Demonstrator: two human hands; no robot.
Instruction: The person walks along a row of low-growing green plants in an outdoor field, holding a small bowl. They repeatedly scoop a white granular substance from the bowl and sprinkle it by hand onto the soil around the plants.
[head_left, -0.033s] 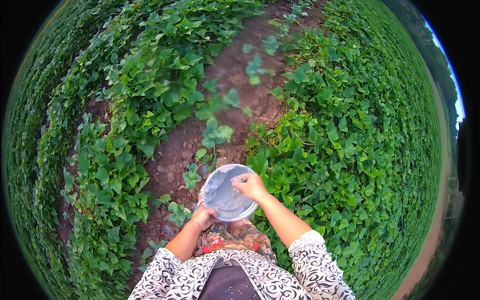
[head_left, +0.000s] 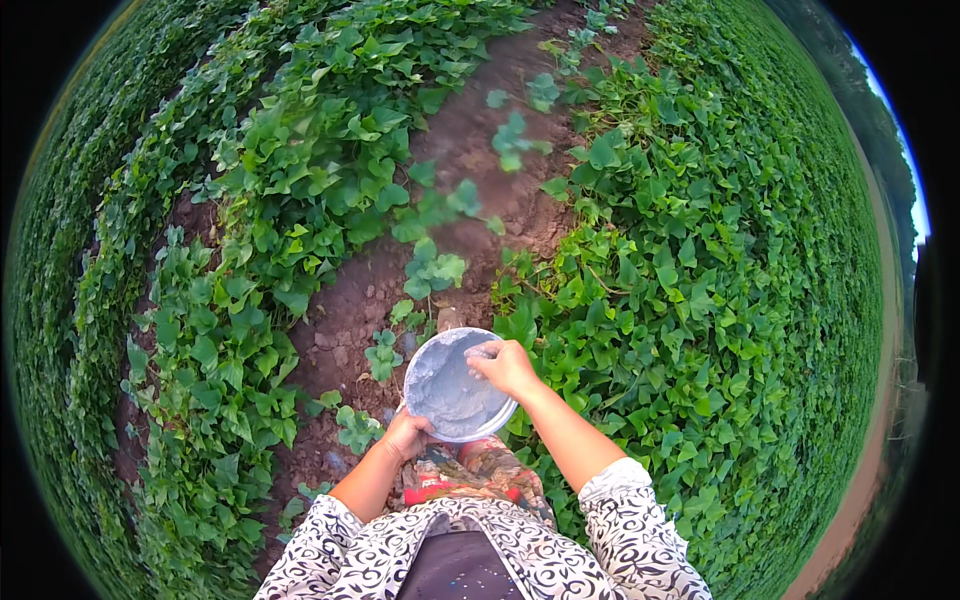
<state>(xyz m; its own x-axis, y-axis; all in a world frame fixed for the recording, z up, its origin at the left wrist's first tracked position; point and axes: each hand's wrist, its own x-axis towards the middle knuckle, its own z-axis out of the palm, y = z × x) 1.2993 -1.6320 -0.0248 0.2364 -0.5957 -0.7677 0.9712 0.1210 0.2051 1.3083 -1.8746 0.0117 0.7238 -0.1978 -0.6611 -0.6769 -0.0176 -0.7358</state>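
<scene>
A round, white-rimmed bowl [head_left: 411, 392] is held in front of my body, tilted so that its inside shows. Pale grey powder [head_left: 450, 388] coats its walls and covers the bottom. My left hand [head_left: 408, 435] grips the near left edge, with the thumb over the rim and the other fingers hidden beneath. Over the right part of the bowl, my right hand [head_left: 503, 366] has its fingers drawn together in a pinch. Grey dust clings to those fingertips; what lies between them, if anything, is hidden.
Dense leafy green vines [head_left: 690, 270] grow on the right, with another thick row [head_left: 330, 150] on the left. Between them runs a strip of brown soil [head_left: 350, 300] bearing several small bluish-green plants [head_left: 433, 268]. A dirt path [head_left: 850, 510] borders the field at far right.
My right hand has shifted very slightly up and to the right above the powder. The left hand keeps its grip on the bowl.
</scene>
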